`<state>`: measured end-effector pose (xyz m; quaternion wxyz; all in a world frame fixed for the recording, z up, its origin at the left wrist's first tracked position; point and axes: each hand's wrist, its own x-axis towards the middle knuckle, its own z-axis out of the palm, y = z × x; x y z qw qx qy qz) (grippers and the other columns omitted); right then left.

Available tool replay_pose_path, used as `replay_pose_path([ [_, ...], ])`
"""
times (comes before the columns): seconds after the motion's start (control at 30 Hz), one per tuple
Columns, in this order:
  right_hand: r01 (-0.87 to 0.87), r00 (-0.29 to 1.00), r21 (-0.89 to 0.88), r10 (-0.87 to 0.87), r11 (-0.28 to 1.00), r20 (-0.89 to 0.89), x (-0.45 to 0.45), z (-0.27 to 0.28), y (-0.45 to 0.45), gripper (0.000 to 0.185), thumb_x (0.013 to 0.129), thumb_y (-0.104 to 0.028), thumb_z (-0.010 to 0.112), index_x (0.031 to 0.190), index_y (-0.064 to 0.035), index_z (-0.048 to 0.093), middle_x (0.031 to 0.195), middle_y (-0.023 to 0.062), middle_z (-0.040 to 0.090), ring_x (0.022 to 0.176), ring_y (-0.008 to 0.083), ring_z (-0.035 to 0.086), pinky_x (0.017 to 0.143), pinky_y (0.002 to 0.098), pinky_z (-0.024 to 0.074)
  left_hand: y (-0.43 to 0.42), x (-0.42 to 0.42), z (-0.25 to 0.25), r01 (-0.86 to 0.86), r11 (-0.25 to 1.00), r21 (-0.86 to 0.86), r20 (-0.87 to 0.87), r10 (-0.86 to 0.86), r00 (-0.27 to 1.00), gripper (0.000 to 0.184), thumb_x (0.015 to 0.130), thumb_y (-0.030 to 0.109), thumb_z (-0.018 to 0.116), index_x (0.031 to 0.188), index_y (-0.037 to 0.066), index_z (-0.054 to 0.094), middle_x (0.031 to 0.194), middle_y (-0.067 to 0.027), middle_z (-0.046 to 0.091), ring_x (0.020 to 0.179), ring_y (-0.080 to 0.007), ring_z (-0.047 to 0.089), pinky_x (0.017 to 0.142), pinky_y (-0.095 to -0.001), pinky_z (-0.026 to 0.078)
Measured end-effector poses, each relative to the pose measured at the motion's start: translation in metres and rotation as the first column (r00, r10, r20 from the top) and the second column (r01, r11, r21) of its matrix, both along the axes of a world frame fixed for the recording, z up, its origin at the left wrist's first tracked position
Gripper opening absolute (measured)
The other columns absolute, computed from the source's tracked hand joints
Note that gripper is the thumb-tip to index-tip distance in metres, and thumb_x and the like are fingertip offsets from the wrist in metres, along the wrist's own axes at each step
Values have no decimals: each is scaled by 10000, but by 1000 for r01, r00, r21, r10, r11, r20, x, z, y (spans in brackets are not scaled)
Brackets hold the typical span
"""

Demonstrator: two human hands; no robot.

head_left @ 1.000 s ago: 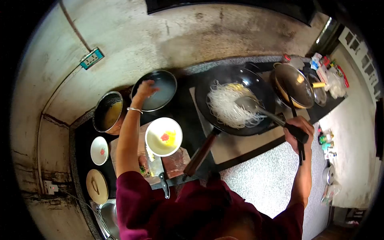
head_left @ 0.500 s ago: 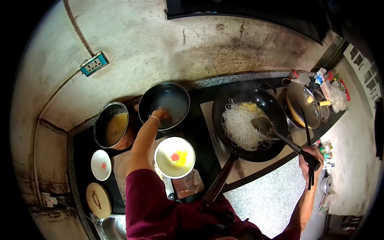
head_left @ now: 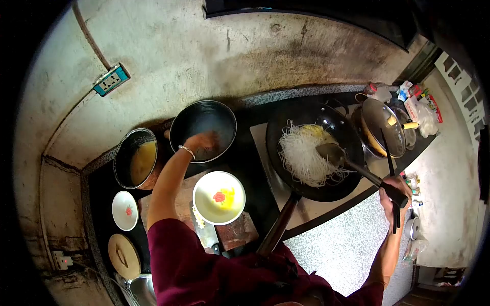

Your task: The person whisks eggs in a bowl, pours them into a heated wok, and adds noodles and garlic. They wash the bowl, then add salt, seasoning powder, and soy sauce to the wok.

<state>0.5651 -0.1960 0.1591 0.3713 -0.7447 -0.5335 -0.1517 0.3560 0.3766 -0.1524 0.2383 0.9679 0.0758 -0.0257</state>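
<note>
My left hand (head_left: 203, 141) reaches into a dark pot (head_left: 230, 118) behind the cutting board; its fingers are dim and blurred, and I cannot make out whether they hold anything. In my right hand (head_left: 394, 189) are the spatula (head_left: 375, 181) and a pair of black chopsticks (head_left: 388, 153), gripped together. The spatula's blade rests against white noodles (head_left: 305, 155) in the black wok (head_left: 352, 188). Something yellow, like egg (head_left: 317, 133), lies by the noodles.
A white bowl (head_left: 196, 206) with a floral print stands near a knife (head_left: 206, 235) on the cutting board (head_left: 237, 232). Leftward are a pot of yellowish liquid (head_left: 142, 160), a small white dish (head_left: 122, 220) and a round lid (head_left: 124, 256). Right of the wok sits a glass-lidded pan (head_left: 383, 127).
My left hand has come up inside the dark pot, and more of it shows. The view has shifted slightly. My right hand keeps its grip on the spatula and chopsticks.
</note>
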Motion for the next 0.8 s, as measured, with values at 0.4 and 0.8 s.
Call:
replay_pose_path([
  [0.4, -50, 999, 21, 50, 999, 15, 4, 0, 1, 214, 598, -4, 695, 786, 1, 595, 717, 103, 594, 627, 219, 583, 577, 294, 461, -57, 3, 147, -464, 867, 182, 53, 462, 885, 312, 880, 337, 493, 904, 59, 634, 844, -181, 641, 837, -394, 591, 703, -441, 477],
  [0.8, -40, 999, 35, 39, 999, 20, 10, -9, -14, 225, 591, -41, 723, 789, -8, 621, 749, 97, 612, 652, 215, 600, 591, 286, 475, -44, -11, 207, -512, 849, 128, 524, 381, 762, 260, 876, 253, 506, 838, 5, 573, 760, -242, 565, 764, -436, 532, 629, -434, 438],
])
